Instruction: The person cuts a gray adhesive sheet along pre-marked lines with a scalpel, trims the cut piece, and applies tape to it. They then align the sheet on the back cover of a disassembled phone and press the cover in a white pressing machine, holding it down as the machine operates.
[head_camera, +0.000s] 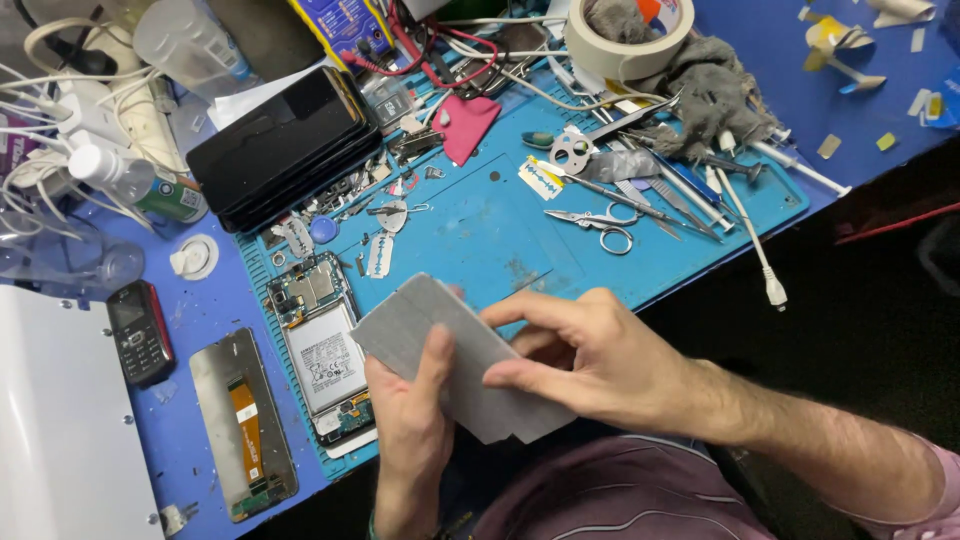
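Note:
Both hands hold a flat grey rectangular panel (440, 345), about the size of a phone back cover, above the near edge of a blue work mat (480, 230). My left hand (405, 430) grips it from below, thumb lying across its face. My right hand (590, 365) pinches its right side with thumb and fingers. Just left of the panel an opened phone (320, 350) lies on the mat, with its battery and circuit board showing.
A detached screen (243, 420) and a small black keypad phone (140, 332) lie at the left. A stack of black phones (285, 145) sits behind. Scissors (600, 222), tweezers, razor blades, a tape roll (630, 40), a grey rag (710, 95) and white cables crowd the mat's far side.

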